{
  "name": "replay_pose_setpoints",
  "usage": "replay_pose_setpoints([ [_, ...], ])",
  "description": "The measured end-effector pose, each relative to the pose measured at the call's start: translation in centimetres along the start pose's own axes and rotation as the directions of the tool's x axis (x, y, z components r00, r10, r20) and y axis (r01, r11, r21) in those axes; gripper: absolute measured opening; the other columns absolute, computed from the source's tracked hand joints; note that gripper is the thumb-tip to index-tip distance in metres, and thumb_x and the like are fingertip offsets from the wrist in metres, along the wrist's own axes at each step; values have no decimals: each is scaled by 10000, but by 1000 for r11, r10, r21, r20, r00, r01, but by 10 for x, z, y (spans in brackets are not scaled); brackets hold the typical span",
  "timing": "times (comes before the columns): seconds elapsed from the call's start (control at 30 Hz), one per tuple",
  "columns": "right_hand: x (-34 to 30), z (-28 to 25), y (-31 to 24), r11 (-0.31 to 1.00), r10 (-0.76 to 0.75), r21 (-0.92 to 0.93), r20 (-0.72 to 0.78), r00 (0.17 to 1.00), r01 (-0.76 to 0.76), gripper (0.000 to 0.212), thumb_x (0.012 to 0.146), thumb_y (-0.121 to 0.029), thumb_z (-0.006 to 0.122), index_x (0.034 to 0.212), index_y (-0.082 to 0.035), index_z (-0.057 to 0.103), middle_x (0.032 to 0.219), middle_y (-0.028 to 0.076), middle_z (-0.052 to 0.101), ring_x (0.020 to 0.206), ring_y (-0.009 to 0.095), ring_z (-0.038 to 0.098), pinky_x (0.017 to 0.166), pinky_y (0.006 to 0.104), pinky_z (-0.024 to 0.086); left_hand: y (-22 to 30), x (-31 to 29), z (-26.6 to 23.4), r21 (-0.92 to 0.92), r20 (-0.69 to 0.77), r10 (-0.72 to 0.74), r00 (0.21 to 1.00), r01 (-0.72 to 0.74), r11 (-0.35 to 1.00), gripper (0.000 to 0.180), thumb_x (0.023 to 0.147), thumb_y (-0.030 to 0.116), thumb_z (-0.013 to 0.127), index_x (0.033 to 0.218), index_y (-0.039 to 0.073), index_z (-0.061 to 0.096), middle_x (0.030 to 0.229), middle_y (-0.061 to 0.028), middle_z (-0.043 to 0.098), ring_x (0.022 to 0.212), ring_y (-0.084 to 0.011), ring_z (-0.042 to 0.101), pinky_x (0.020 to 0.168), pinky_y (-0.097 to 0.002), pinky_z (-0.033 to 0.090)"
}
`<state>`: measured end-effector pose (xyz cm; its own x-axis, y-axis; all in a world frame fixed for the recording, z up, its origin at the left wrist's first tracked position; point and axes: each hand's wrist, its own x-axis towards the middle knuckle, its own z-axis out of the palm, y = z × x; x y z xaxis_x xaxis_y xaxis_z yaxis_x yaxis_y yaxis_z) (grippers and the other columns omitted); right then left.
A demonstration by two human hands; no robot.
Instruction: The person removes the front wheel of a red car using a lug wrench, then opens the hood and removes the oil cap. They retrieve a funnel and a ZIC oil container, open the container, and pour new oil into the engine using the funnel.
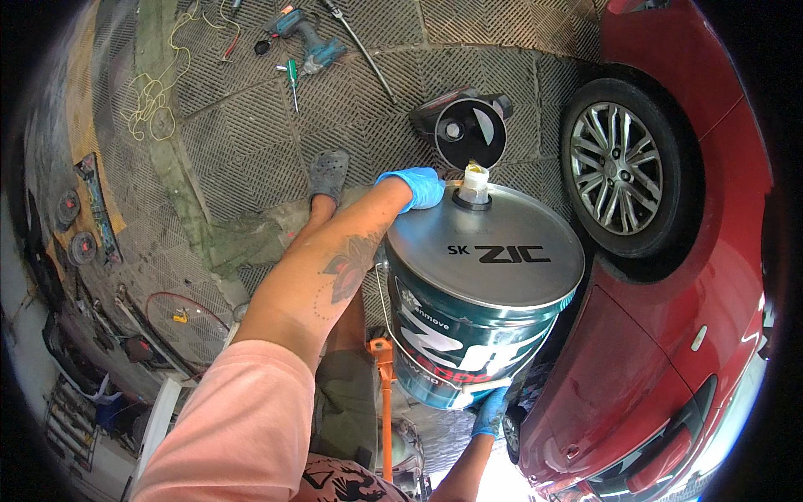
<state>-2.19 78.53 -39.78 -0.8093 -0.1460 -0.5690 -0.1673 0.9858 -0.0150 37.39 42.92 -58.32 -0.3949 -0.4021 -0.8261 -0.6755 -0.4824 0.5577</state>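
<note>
A large dark green metal pail [468,335] with a silver lid [510,226] is held tilted, its top leaning away from me. My left hand [422,189], in a blue glove, is closed over the lid's rim beside the spout. Under the pail's lower end, my right hand [491,412], also gloved in blue, grips its base; some fingers are hidden. A white pouring spout [475,180] stands out of the lid, with a little amber liquid at its mouth. Just beyond it sits a black wide-mouthed jug [470,159] on the floor.
A red car [694,326] with a silver-spoked wheel [617,167] stands close on the right. On the tiled floor lie a cordless impact wrench [311,42], a green-handled screwdriver [292,75], a long metal bar [364,50] and yellow cord [155,105]. An orange metal post [386,418] rises near my legs.
</note>
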Motion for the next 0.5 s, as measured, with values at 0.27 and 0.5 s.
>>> replay_pose_setpoints([
  [0.27,-23,-2,-19,996,-15,83,3,1000,15,983,887,-802,385,1137,115,638,1034,216,648,972,297,596,885,404,473,-4,1,1,10,-12,24,1000,-24,1000,504,1001,360,389,1213,-29,630,1237,-259,628,1131,-413,612,979,-456,468],
  [0.5,-23,-6,-17,997,-18,81,11,1000,17,965,889,-793,403,1202,96,611,1074,193,647,1005,274,599,890,392,483,-1,-3,-2,-7,14,17,1000,-17,1000,504,998,354,393,1204,-39,632,1234,-265,629,1129,-411,616,973,-455,470],
])
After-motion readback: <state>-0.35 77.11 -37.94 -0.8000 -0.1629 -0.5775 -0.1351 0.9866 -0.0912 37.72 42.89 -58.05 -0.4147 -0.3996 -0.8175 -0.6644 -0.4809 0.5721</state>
